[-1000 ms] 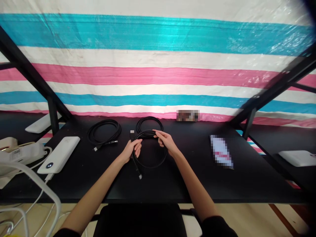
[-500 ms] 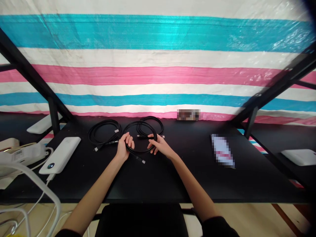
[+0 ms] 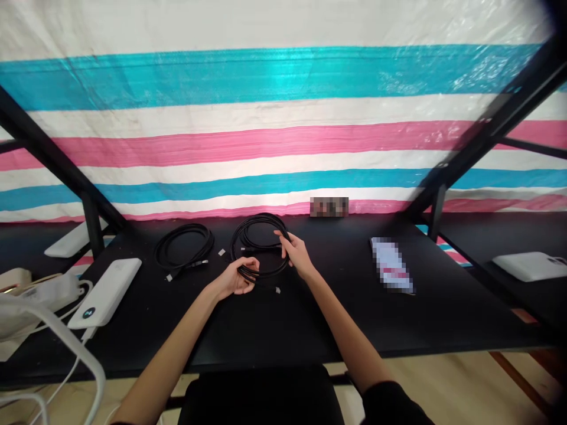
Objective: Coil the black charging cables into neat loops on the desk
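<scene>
Between my two hands is a coiled black cable [image 3: 233, 236], its loops forming a ring. My left hand [image 3: 234, 277] is closed around the ring's lower left side. At the right side, my right hand [image 3: 296, 252] pinches the loops between thumb and fingers. Pale metal plugs show close to the ring, one plug [image 3: 277, 290] below it and another plug [image 3: 221, 252] at its left. Partly seen through the ring, a second black cable coil [image 3: 259, 247] lies on the table. A third black cable coil [image 3: 183, 227] rests left of my hands, its plug ends toward me.
A white power bank [image 3: 106, 293] with a white cable lies on the black table [image 3: 336, 319] at the left, near a white power strip [image 3: 48, 292]. Right of my hands is a blurred packet [image 3: 393, 265]. Striped sheeting [image 3: 266, 141] hangs behind, between slanted black bars.
My left hand has slid right and lower along the ring, turning more palm up. The held coil has shifted slightly right. My right hand still grips it. The camera view has tilted a little.
</scene>
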Demonstrator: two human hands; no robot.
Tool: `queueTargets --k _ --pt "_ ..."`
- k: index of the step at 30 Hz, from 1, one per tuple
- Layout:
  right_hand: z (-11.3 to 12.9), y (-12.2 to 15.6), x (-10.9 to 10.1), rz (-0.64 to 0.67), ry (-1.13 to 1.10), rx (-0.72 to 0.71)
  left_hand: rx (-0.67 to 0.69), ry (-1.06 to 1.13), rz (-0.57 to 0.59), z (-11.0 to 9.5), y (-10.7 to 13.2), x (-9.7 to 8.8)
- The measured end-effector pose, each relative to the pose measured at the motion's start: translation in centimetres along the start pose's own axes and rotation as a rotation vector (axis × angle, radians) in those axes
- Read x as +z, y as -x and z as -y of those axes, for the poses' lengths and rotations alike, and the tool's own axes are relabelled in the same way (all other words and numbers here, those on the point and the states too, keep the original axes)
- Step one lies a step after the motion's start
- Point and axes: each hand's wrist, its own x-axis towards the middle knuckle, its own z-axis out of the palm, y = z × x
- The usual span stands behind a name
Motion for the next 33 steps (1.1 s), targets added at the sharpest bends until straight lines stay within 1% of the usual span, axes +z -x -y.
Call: queueTargets --k 3,5,8,10,12,14,16,19,22,24,25,28,30,33 --pt "0.5 0.1 -0.2 -0.023 -0.021 -0.002 -0.084 -0.030 0.029 -0.2 0.1 0.2" --pt "0.7 0.1 -0.3 -0.022 -0.027 -0.014 -0.068 -0.078 0.013 -0.3 0.2 0.4" --pt "0.8 0.1 -0.6 -0.016 -0.028 -0.036 -0.015 -0.167 -0.049 -0.5 0.3 0.6" --pt "0.8 0.1 -0.7 -0.012 -0.021 -0.056 -0.059 -0.241 -0.060 -0.8 0.5 0.9" --pt "0.8 0.1 -0.9 -0.014 -0.016 -0.079 -0.109 -0.297 -0.047 -1.1 0.6 1.2" --pt "1.0 0.1 -0.9 -0.022 -0.019 -0.099 -0.096 -0.302 -0.060 -1.3 0.6 1.4" --pt "1.2 0.1 -1.0 -0.032 -0.032 -0.103 -0.030 -0.272 -0.127 -1.2 0.3 1.7" --pt "1.5 0.0 -1.2 -0.021 -0.059 -0.076 0.071 -0.186 -0.275 -0.7 -0.5 2.1" --pt "1.2 -0.4 -1.5 0.020 -0.113 -0.053 0.157 -0.013 -0.413 -0.2 -1.7 2.8" --pt "0.8 -0.6 -1.7 0.056 -0.167 -0.026 0.217 0.125 -0.494 -0.3 -2.7 3.4" --pt "0.6 -0.7 -1.8 0.075 -0.195 -0.001 0.232 0.161 -0.522 -0.5 -3.2 3.7" --pt "0.2 -0.8 -1.9 0.120 -0.286 0.096 0.236 0.211 -0.560 -1.4 -4.9 4.2" --pt "0.1 -0.8 -1.9 0.118 -0.356 0.148 0.227 0.234 -0.568 -1.9 -5.9 4.4" --pt "0.3 -0.8 -1.8 0.099 -0.467 0.170 0.219 0.257 -0.576 -2.3 -7.2 4.8"
